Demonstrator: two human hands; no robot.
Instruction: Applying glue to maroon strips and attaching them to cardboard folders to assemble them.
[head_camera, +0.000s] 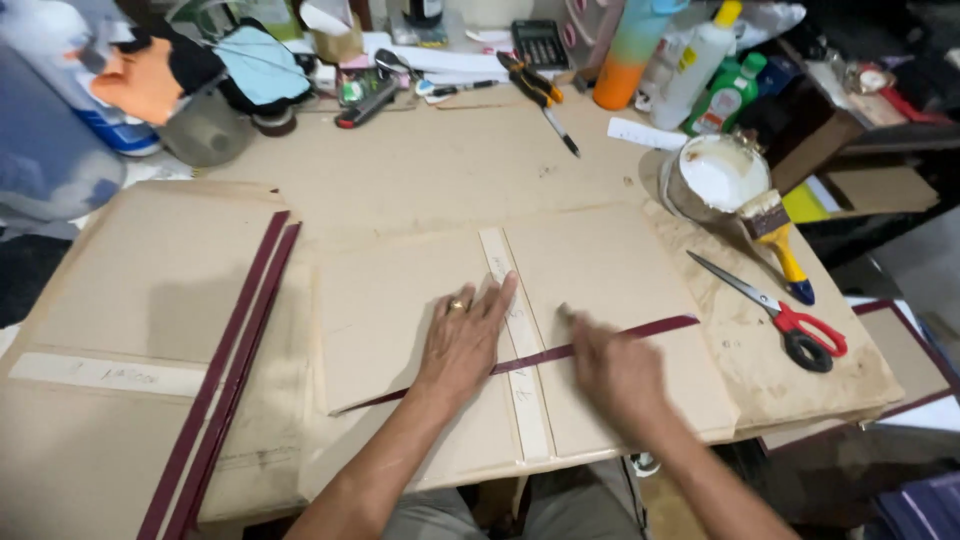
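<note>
Pressing flat on a pair of grey boards joined by a pale spine strip, the left hand lies palm down with its fingers spread and straight, gripping nothing; a ring shows on one finger. Its fingertips reach onto the spine strip, and its palm covers part of a thin maroon ribbon that runs slantwise across both boards, from low on the left board up toward the right board's far edge. The right hand rests on the same ribbon just right of the spine strip; it is blurred, so whether its fingers pinch the ribbon or only press on it cannot be told. The boards lie on brown paper covering the tabletop. Well apart to the right lie red-handled scissors, and beyond them a yellow-handled brush leans against a tin of white paste. To the left, another large board carries two maroon strips along its right edge. Bottles, a calculator and pens crowd the far side.
</note>
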